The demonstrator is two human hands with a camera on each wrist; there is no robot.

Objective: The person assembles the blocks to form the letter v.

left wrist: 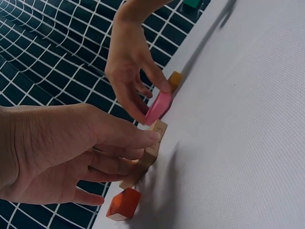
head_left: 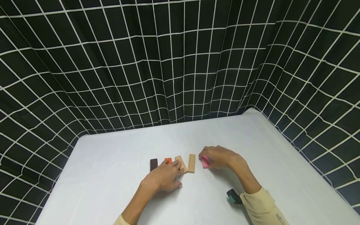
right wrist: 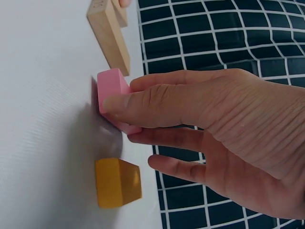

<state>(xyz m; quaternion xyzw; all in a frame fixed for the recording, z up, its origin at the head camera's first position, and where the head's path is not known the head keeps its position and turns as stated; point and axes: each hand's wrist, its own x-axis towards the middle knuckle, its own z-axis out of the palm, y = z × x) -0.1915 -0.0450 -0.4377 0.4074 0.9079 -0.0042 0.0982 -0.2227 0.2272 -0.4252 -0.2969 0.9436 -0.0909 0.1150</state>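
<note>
My right hand (head_left: 220,157) pinches a pink block (head_left: 205,162), with its thumb on one side in the right wrist view. My left hand (head_left: 164,176) reaches over an orange block (head_left: 168,160) and a slanted plain wooden block (head_left: 181,163). Its fingertips touch the slanted block, while the thumb stands apart from it in the head view. A second plain wooden block (head_left: 191,163) lies between the hands. Left of the row is a dark brown block (head_left: 153,164), partly covered by the left hand. A yellow block (right wrist: 116,183) sits beside the pink one, hidden in the head view.
The blocks lie on a white cloth-covered table (head_left: 112,162). Black curtains (head_left: 168,62) with a white grid rise behind it and along both sides. A dark and green strap-like object (head_left: 234,197) shows at the right wrist.
</note>
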